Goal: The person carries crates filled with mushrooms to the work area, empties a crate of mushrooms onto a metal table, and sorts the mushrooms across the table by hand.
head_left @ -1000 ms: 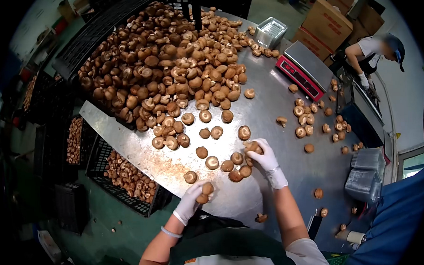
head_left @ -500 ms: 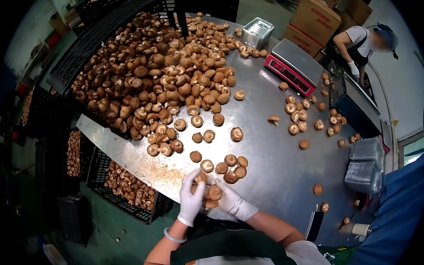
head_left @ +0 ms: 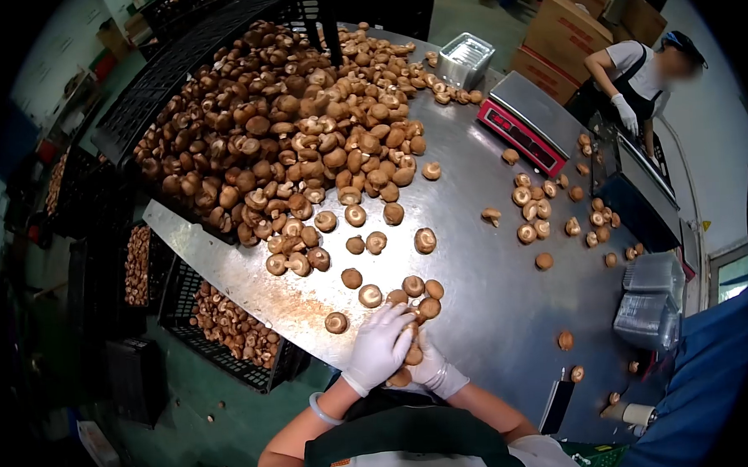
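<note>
Over the grey metal table (head_left: 494, 303), the white-gloved left hand (head_left: 381, 346) leaned across several round, brown-capped mushrooms (head_left: 413, 354), its fingers close together; whether they gripped any, I could not tell. The white-gloved right hand (head_left: 430, 369) cupped those mushrooms just beside it, fingers curled around them, fingertips hidden. A small cluster of loose brown mushrooms (head_left: 433, 290) lay just beyond the left fingertips.

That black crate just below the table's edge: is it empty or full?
Not empty: mushrooms lie heaped inside the black crate. Whether it is full, I cannot tell: the table hides part of it.
</note>
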### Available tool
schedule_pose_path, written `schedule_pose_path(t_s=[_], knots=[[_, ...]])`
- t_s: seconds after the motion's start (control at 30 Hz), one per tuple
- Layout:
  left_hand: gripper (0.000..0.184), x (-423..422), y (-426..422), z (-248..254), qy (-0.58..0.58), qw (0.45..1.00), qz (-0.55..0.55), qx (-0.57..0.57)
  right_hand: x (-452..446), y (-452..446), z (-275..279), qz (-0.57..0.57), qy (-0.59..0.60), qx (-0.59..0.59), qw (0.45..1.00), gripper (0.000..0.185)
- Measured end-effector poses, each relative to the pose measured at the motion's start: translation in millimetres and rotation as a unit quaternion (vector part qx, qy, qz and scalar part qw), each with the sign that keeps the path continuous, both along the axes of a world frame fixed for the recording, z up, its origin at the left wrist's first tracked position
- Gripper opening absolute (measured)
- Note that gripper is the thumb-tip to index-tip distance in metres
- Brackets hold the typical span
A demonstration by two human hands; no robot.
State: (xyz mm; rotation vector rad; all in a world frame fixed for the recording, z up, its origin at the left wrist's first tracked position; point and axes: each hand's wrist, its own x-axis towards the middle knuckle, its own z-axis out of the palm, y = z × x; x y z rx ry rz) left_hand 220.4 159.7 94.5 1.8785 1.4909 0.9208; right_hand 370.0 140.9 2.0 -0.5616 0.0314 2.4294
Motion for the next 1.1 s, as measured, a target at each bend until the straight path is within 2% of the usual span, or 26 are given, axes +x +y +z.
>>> schedule_pose_path(t_s=[0.07,0.1,0.17,0.23,0.27,0.3,0.37,0.43,0.47,0.53,0.57,0.6,0.63,0.67,0.73,0.77,0.8,0.83,0.87,0.9,0.93,0.97,1.0,1.03,1.07,1.1], knots=[[0.037,6.8,-0.8,-4.4,0.041,0.999,-0.031,-0.015,2.4,-1.8,2.4,0.011,0.014,-0.013,1.000,0.058],[0.040,10.4,0.5,0.1,0.027,0.999,-0.042,-0.010,2.3,-1.2,9.4,-0.004,-0.113,0.139,0.984,0.059],[0.043,9.0,6.7,12.9,0.014,0.999,-0.052,-0.004,4.8,8.7,24.4,-0.018,-0.233,0.288,0.928,0.060],[0.046,3.1,11.8,20.9,-0.035,0.999,-0.024,0.000,14.8,39.1,45.1,-0.097,-0.061,0.193,0.974,0.056],[0.043,-3.7,12.5,16.9,-0.052,0.999,0.008,0.009,22.7,57.4,52.5,-0.136,0.027,0.142,0.980,0.055],[0.041,-13.4,12.0,9.7,-0.058,0.997,0.042,0.018,34.6,79.0,56.7,-0.182,0.034,0.063,0.981,0.057],[0.037,-36.5,9.9,-0.4,-0.064,0.992,0.106,0.019,74.4,129.3,43.6,-0.253,0.049,0.090,0.962,0.060],[0.033,-61.3,5.1,-8.3,-0.049,0.987,0.156,0.010,107.5,173.9,45.8,-0.353,-0.022,0.145,0.924,0.065],[0.031,-72.9,-0.8,-14.0,-0.033,0.984,0.175,0.008,119.0,188.6,59.2,-0.425,-0.097,0.093,0.895,0.067],[0.031,-87.9,-13.6,-25.9,-0.021,0.977,0.210,-0.001,156.5,217.6,29.4,-0.510,-0.138,0.019,0.849,0.072],[0.031,-92.7,-19.5,-30.7,-0.017,0.976,0.216,-0.011,159.7,217.8,31.4,-0.516,-0.141,-0.044,0.843,0.073],[0.031,-96.7,-25.3,-36.6,-0.015,0.974,0.223,-0.022,151.5,208.5,39.6,-0.515,-0.142,-0.042,0.844,0.073],[0.034,-100.0,-31.4,-47.6,0.015,0.974,0.225,-0.026,131.7,188.5,54.0,-0.441,-0.260,0.041,0.858,0.065],[0.034,-98.1,-31.8,-56.5,0.010,0.973,0.229,-0.030,113.6,170.2,59.2,-0.353,-0.372,0.121,0.850,0.057],[0.040,-93.0,-37.3,-69.1,0.029,0.976,0.209,-0.048,92.8,145.5,33.7,-0.193,-0.502,0.198,0.819,0.040],[0.045,-87.1,-34.4,-68.3,0.019,0.979,0.192,-0.058,77.8,130.9,19.5,-0.143,-0.559,0.266,0.772,0.036],[0.046,-81.5,-33.5,-72.4,0.057,0.981,0.180,-0.038,64.1,119.9,8.3,-0.094,-0.607,0.332,0.716,0.033],[0.046,-78.4,-31.1,-78.4,0.069,0.982,0.175,-0.030,54.8,114.8,2.6,-0.073,-0.642,0.482,0.591,0.033],[0.046,-76.3,-29.0,-83.2,0.081,0.982,0.169,-0.021,50.0,111.6,-1.0,-0.049,-0.652,0.613,0.443,0.032],[0.046,-74.5,-28.5,-83.5,0.082,0.982,0.167,-0.019,48.4,109.1,0.1,0.017,-0.646,0.596,0.477,0.034],[0.043,-73.5,-28.1,-83.1,0.013,0.985,0.162,-0.058,48.3,107.6,2.6,0.013,-0.647,0.595,0.476,0.034],[0.041,-73.3,-26.4,-83.0,-0.056,0.981,0.158,-0.097,48.4,107.5,5.6,-0.029,-0.585,0.451,0.673,0.034],[0.041,-73.0,-25.1,-81.8,-0.056,0.981,0.159,-0.094,47.1,106.9,8.6,-0.065,-0.484,0.278,0.827,0.034],[0.040,-73.3,-25.9,-80.8,-0.345,0.898,0.158,-0.223,57.7,107.3,5.3,-0.041,-0.496,0.284,0.819,0.039],[0.041,-74.2,-26.9,-80.2,-0.597,0.719,0.140,-0.327,66.0,103.1,0.9,-0.039,-0.494,0.287,0.820,0.039],[0.050,-76.9,-26.6,-82.5,-0.630,0.683,0.101,-0.355,69.9,97.9,6.1,0.004,-0.585,0.445,0.678,0.041]])
